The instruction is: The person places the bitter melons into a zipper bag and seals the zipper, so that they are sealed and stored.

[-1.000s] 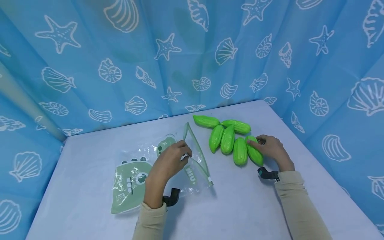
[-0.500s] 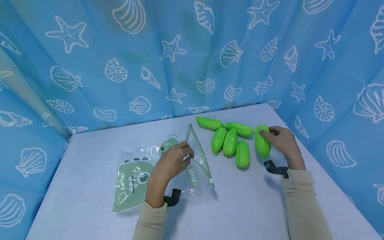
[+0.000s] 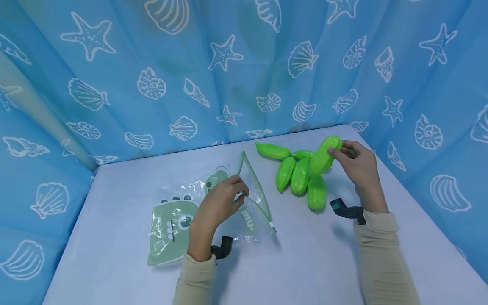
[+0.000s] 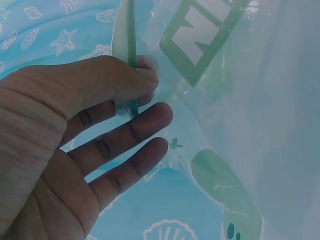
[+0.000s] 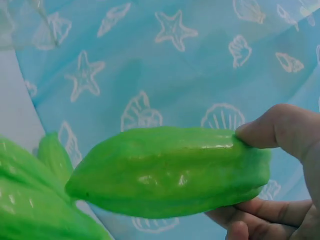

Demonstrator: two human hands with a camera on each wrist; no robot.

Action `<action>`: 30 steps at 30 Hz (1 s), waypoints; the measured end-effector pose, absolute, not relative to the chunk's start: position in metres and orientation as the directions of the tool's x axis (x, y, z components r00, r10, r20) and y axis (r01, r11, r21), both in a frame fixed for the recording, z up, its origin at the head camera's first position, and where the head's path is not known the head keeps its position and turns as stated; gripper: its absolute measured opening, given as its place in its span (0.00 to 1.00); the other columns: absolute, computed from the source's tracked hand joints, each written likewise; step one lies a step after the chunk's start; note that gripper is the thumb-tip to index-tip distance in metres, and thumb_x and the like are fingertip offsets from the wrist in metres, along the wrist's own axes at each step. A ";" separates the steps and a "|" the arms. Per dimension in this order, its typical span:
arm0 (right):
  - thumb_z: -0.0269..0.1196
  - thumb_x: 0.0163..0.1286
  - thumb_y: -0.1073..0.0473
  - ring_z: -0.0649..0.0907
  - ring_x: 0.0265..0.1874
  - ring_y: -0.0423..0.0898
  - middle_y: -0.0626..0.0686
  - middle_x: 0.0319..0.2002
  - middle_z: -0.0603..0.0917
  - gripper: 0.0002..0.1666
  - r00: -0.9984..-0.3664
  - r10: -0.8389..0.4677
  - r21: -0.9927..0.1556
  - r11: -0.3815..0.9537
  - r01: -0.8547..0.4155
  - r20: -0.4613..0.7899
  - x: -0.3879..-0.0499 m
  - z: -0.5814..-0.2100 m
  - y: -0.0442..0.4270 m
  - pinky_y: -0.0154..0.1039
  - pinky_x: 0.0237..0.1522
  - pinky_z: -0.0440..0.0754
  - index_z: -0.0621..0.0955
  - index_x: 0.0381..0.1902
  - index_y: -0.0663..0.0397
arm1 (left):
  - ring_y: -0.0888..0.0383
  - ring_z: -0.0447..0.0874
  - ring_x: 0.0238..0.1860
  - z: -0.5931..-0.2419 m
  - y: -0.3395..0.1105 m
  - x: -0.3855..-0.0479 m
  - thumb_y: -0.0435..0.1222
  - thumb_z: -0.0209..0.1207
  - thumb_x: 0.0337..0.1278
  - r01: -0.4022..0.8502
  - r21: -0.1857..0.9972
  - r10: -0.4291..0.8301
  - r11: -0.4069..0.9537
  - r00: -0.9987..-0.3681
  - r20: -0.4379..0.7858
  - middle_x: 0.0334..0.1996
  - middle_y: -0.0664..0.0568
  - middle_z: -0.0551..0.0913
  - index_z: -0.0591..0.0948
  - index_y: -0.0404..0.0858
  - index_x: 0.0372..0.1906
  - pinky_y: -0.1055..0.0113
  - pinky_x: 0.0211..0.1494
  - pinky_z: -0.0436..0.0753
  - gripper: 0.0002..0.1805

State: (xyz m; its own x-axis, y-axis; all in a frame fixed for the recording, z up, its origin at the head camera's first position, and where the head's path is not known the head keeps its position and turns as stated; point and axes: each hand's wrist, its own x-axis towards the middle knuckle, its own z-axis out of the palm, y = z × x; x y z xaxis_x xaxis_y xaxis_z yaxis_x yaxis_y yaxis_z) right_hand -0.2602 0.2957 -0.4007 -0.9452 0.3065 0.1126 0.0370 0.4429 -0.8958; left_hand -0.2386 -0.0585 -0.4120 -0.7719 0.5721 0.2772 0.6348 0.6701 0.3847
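My left hand (image 3: pixel 218 206) pinches the green zip edge of a clear zip bag (image 3: pixel 171 231) printed with green cartoon figures. In the left wrist view, thumb and forefinger grip the zip strip (image 4: pixel 126 37), while the other fingers spread free. The bag lies flat with its mouth parted toward the right. My right hand (image 3: pixel 360 165) holds a glossy, bright green, ridged fruit-like piece (image 5: pixel 170 172) by its blunt end, thumb on one side and fingers on the other. Its tapered end points toward several similar green pieces (image 3: pixel 300 176) on the table, partly covering them in the head view.
The white table (image 3: pixel 301 262) runs up to a blue curtain (image 3: pixel 244 76) with white seashell and starfish prints, at the back and both sides. A black camera mount (image 3: pixel 347 209) sits on the right wrist, another (image 3: pixel 223 248) on the left.
My right hand has picked the green ridged piece off the table's right end of the group, lifted it and tilted it over the others. The left hand keeps its pinch on the bag.
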 end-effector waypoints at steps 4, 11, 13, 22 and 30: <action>0.66 0.67 0.40 0.74 0.49 0.44 0.52 0.50 0.77 0.38 -0.941 0.309 -0.922 0.387 -0.007 0.137 -0.257 -0.399 0.286 0.43 0.51 0.69 0.74 0.66 0.58 | 0.56 0.82 0.42 -0.410 -0.059 -0.239 0.25 0.68 0.54 0.635 0.379 0.570 0.673 -0.772 0.281 0.40 0.54 0.81 0.88 0.38 0.39 0.66 0.43 0.82 0.08; 0.69 0.66 0.46 0.71 0.46 0.43 0.48 0.46 0.75 0.31 -0.917 0.347 -0.942 0.325 -0.079 0.196 -0.253 -0.402 0.278 0.40 0.45 0.66 0.78 0.61 0.55 | 0.57 0.82 0.42 -0.410 -0.058 -0.238 0.26 0.68 0.55 0.636 0.380 0.573 0.672 -0.771 0.277 0.41 0.54 0.81 0.88 0.40 0.39 0.66 0.42 0.82 0.09; 0.69 0.66 0.46 0.72 0.48 0.42 0.46 0.48 0.76 0.31 -0.917 0.340 -0.947 0.304 -0.104 0.210 -0.255 -0.402 0.274 0.38 0.45 0.67 0.78 0.63 0.53 | 0.56 0.82 0.42 -0.410 -0.058 -0.238 0.26 0.68 0.55 0.633 0.383 0.569 0.673 -0.774 0.279 0.41 0.54 0.81 0.87 0.40 0.39 0.66 0.42 0.82 0.09; 0.70 0.66 0.50 0.75 0.46 0.43 0.47 0.46 0.79 0.30 -0.917 0.259 -0.930 0.290 -0.226 0.304 -0.257 -0.404 0.254 0.36 0.44 0.69 0.79 0.63 0.54 | 0.57 0.82 0.41 -0.411 -0.058 -0.239 0.25 0.67 0.55 0.634 0.377 0.571 0.676 -0.773 0.276 0.41 0.54 0.81 0.88 0.39 0.38 0.66 0.42 0.82 0.08; 0.70 0.66 0.51 0.75 0.48 0.44 0.51 0.47 0.80 0.32 -0.955 0.163 -0.934 0.301 -0.192 0.248 -0.256 -0.407 0.244 0.35 0.48 0.68 0.76 0.63 0.58 | 0.57 0.82 0.40 -0.410 -0.055 -0.238 0.25 0.68 0.54 0.660 0.362 0.580 0.658 -0.751 0.315 0.40 0.53 0.82 0.88 0.38 0.38 0.66 0.41 0.82 0.08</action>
